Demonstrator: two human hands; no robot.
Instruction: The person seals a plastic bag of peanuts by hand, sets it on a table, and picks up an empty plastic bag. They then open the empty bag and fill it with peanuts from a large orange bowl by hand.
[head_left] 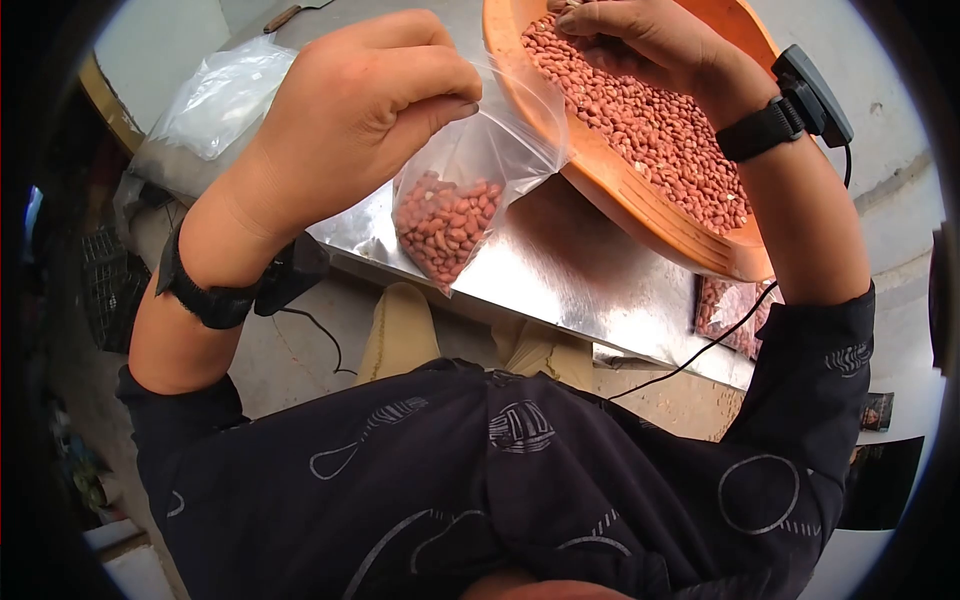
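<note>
My left hand (370, 110) pinches the upper edge of a clear plastic bag (525, 130). Red-skinned peanuts (450, 225) fill the bag's lower part, which hangs over the front edge of the metal table. At the top of the view, my right hand (640, 40) reaches into an orange plastic basin (640, 215) over a broad heap of loose peanuts (650, 130). Its fingers are curled together near the heap's far end, with a small pale bit at the fingertips; I cannot tell what they hold.
A stack of clear plastic bags (225, 95) lies at the left of the metal table (570, 260). Filled peanut bags (735, 310) rest under the basin's right end. A wooden-handled tool (283, 17) is at the back left. Black cables (690, 350) run from both wrist straps.
</note>
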